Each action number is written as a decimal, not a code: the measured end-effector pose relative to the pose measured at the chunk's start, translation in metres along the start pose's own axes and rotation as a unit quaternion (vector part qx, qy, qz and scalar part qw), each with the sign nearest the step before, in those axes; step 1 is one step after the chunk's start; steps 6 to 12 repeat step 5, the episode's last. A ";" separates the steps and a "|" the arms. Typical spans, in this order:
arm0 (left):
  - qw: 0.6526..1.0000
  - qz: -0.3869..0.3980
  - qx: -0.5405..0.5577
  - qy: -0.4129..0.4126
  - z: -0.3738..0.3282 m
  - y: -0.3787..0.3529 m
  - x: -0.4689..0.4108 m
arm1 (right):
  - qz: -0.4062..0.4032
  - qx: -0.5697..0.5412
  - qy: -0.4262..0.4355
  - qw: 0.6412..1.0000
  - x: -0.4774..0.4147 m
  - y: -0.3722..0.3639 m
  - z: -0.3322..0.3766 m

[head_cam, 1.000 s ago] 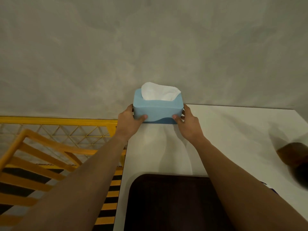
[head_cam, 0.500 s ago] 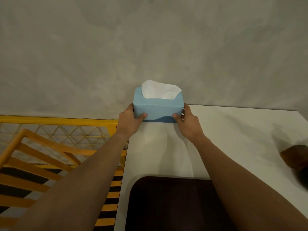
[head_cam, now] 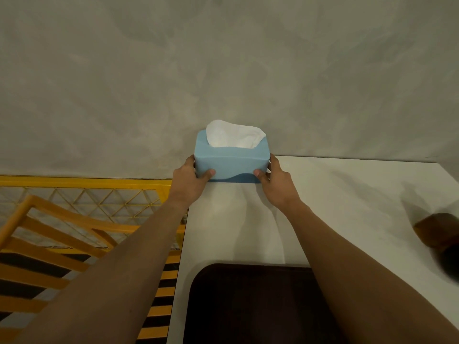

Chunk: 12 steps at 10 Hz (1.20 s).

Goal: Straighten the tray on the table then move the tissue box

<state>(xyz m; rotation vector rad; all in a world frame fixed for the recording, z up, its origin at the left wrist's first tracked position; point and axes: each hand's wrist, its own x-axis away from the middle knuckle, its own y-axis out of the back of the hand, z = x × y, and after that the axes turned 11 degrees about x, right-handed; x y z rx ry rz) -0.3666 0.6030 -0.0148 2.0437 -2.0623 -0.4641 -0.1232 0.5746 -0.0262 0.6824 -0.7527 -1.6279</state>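
Your left hand (head_cam: 190,181) and right hand (head_cam: 277,186) kept their fingers clamped on the tissue box (head_cam: 231,161), barely shifted, at the surface's (head_cam: 347,207) 11 o'clock corner.

One tissue box (head_cam: 232,162), one tray (head_cam: 248,304).

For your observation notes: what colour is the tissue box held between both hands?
Light blue, with a darker blue wave along the base of the tissue box; shown in the head view.

Dim, warm indoor light. Soft shadows of both forearms fall across the white tabletop (head_cam: 347,194). Wide-angle distortion bends the edges; a dark brown object (head_cam: 439,234) at the right margin appears blurred. Centre remains sharp.
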 end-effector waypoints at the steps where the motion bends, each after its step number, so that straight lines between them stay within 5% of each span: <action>1: 1.000 0.002 -0.002 0.003 -0.001 0.000 0.001 | -0.004 -0.002 -0.004 1.000 0.001 0.000 0.000; 12: 0.998 0.006 -0.037 0.048 -0.026 0.009 0.016 | 0.023 0.062 -0.020 0.998 0.017 0.034 0.015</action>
